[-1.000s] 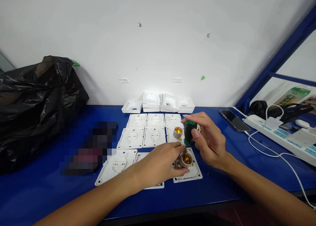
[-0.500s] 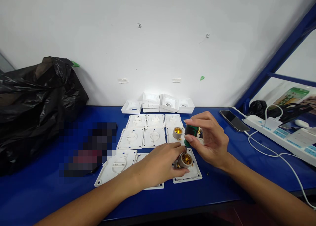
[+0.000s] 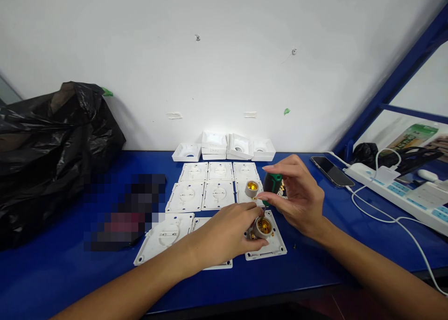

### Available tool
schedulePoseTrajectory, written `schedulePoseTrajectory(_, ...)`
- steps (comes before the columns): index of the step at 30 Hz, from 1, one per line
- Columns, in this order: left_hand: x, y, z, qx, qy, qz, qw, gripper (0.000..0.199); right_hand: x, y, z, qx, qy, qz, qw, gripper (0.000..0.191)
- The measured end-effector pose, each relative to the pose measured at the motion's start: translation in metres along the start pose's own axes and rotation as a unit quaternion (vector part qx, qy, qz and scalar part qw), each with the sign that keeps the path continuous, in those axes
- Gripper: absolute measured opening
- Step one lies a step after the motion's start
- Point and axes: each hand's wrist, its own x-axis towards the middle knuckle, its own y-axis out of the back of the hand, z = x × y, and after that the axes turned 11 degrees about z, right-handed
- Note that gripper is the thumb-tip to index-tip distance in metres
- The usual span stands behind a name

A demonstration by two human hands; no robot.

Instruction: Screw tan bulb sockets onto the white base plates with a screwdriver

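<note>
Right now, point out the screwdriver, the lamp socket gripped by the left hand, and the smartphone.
Screwdriver (image 3: 272, 184): head view, on the green-and-black handle.
Lamp socket (image 3: 265, 227): head view, on its gold-coloured inside.
Smartphone (image 3: 332, 171): head view, on the dark screen.

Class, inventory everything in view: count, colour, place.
Table: one, blue, below
Wall: one, white, behind table
Plastic bag: one, black, left
Blurred item: one, mainly dark, beside bag
Open boxes: at least six, white, along wall
Plates: nine, white, in three rows
Sockets: two, grey and gold, on plates
Screwdriver: one, green and black, at front socket
Small fittings: several, gold, around sockets
Phone: one, dark, right
Power strip: one, white and blue, right
Cables: several, white, around power strip
Frame: one, blue, upper right
Packet: one, mostly green, beyond frame
Left grip: one, bare, on front socket
Right grip: one, bare, on screwdriver
</note>
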Motion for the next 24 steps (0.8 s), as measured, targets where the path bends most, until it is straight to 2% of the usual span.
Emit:
schedulePoseTrajectory(10,-0.0007,0.0000,-0.0001,0.001,-0.003,0.006,1.000,0.025,0.0027,-0.0001,-0.0005,-0.017,0.028,0.024,0.999,0.050)
schedulePoseTrajectory(17,-0.0007,0.0003,0.0006,0.012,-0.004,0.004,1.000,0.027,0.0020,0.0007,0.0002,-0.012,0.013,0.041,0.999,0.048)
schedulePoseTrajectory(21,-0.0007,-0.0004,0.0002,0.002,0.000,0.001,1.000,0.028,-0.0015,0.0013,-0.0002,0.016,0.011,0.009,1.000,0.036)
schedulePoseTrajectory(24,0.0002,-0.0009,-0.0005,-0.004,-0.004,0.004,1.000,0.027,-0.0024,0.0021,-0.0043,-0.004,0.011,-0.019,1.000,0.041)
